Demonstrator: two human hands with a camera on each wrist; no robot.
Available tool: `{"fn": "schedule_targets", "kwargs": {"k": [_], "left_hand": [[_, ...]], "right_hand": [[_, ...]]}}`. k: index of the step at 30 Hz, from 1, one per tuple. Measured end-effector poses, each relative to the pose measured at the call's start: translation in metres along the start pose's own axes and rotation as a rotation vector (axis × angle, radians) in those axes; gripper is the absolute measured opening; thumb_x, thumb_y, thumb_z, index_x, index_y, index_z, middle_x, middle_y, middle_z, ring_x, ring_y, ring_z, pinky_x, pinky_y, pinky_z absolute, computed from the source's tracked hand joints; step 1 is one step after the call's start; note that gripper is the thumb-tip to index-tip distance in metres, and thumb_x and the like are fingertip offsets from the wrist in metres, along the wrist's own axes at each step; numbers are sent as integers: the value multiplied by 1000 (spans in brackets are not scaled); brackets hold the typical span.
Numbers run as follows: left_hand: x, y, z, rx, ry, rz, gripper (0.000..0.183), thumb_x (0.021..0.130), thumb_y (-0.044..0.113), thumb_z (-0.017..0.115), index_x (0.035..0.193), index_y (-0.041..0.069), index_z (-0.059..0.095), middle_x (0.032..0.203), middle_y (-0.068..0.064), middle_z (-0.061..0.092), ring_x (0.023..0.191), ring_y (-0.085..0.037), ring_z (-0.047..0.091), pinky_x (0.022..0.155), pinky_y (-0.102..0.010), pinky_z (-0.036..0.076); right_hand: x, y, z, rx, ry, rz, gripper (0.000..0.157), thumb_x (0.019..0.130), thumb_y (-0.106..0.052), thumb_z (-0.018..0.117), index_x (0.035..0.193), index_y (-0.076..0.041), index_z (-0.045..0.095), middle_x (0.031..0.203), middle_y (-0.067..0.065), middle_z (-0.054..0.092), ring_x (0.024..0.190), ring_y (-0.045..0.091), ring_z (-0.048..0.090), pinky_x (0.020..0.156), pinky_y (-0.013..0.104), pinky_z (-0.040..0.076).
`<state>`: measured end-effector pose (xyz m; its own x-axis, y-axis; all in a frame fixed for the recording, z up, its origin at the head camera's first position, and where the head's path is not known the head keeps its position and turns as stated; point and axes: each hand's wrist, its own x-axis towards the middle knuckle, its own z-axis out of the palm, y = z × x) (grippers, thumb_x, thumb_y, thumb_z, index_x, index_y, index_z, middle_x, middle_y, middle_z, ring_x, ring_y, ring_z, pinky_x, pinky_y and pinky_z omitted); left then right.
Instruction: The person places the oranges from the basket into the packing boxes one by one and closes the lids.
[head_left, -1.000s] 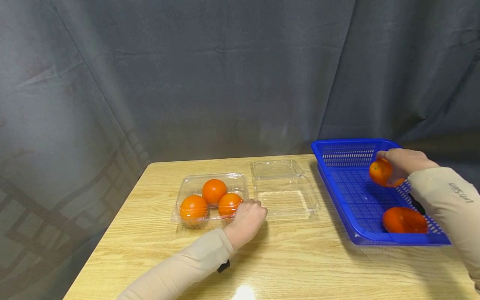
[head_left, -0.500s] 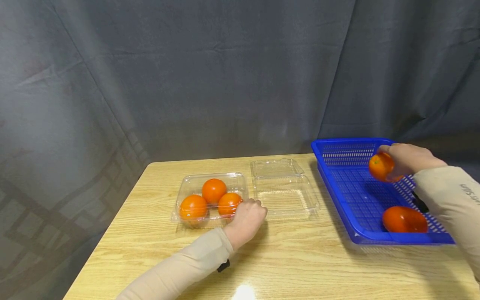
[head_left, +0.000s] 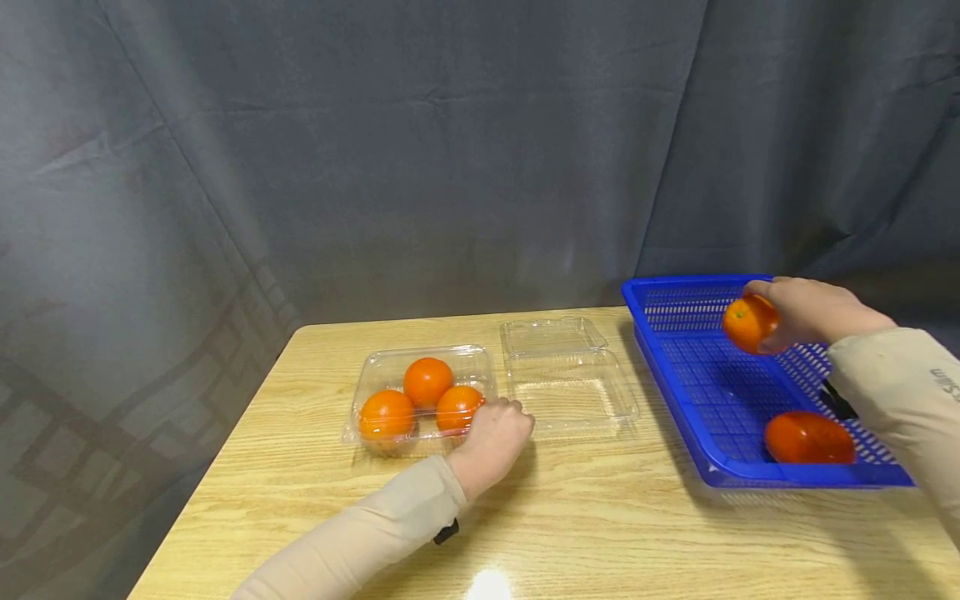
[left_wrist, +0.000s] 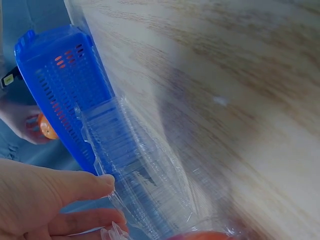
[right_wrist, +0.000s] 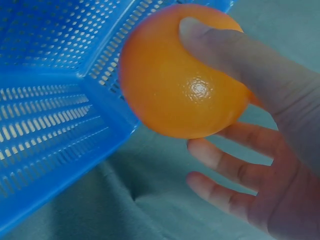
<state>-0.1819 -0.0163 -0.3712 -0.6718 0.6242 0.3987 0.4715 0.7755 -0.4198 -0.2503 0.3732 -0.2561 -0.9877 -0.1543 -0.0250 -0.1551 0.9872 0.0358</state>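
My right hand (head_left: 806, 312) grips an orange (head_left: 750, 323) above the blue basket (head_left: 678, 417). In the right wrist view the thumb (right_wrist: 225, 47) presses on the orange's near side, with fingers behind and below it. My left hand (head_left: 495, 437) is at the right front corner of a clear plastic clamshell container (head_left: 363, 375) that holds three oranges (head_left: 427, 382). In the left wrist view, its fingertips (left_wrist: 117, 217) meet a clear plastic corner, the thumb lying apart above them. Beside it stands a second clear clamshell (head_left: 573, 387), lid open and nothing inside.
A red-orange oblong fruit (head_left: 810, 439) lies in the front right of the basket, partly behind its rim. The wooden table (head_left: 600, 533) ends at the back before a dark grey curtain (head_left: 450, 167).
My right hand has lifted the orange a little and shifted it slightly left over the basket. The left hand and both clamshells have stayed in place.
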Motion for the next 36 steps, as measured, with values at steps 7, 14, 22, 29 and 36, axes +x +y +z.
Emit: {"fn": "schedule_targets", "kwargs": {"k": [7, 14, 22, 29, 36], "left_hand": [[0, -1, 2, 16, -1, -3, 18, 68, 7, 72, 69, 24, 71, 63, 8, 62, 57, -5, 55, 47, -17, 46], [-1, 0, 2, 10, -16, -2, 18, 68, 6, 73, 70, 24, 71, 64, 8, 62, 58, -4, 55, 47, -16, 46], [0, 0, 1, 3, -13, -3, 18, 67, 6, 72, 69, 24, 71, 64, 8, 61, 58, -5, 55, 47, -17, 46], [0, 0, -2, -3, -11, -2, 18, 68, 6, 72, 69, 24, 71, 64, 8, 61, 58, -5, 55, 47, -17, 46], [0, 1, 0, -14, -21, -3, 17, 69, 7, 72, 71, 23, 71, 65, 8, 62, 59, -5, 55, 48, -17, 46]], "right_hand": [[1, -14, -2, -32, 39, -50, 77, 61, -28, 86, 123, 3, 52, 94, 14, 64, 79, 27, 58, 74, 54, 51], [0, -23, -5, -23, 40, -62, 79, 61, -31, 86, 124, 1, 51, 97, 14, 64, 80, 26, 59, 76, 55, 51], [-3, -29, -8, -26, 46, -69, 79, 61, -32, 86, 124, 0, 51, 97, 13, 64, 80, 25, 59, 76, 55, 51], [-4, -32, -10, -26, 46, -75, 78, 61, -31, 86, 124, 0, 51, 95, 12, 63, 78, 24, 58, 75, 54, 52], [-6, -37, -11, -22, 70, -98, 76, 61, -29, 86, 123, -1, 52, 95, 12, 63, 77, 22, 57, 74, 53, 53]]}}
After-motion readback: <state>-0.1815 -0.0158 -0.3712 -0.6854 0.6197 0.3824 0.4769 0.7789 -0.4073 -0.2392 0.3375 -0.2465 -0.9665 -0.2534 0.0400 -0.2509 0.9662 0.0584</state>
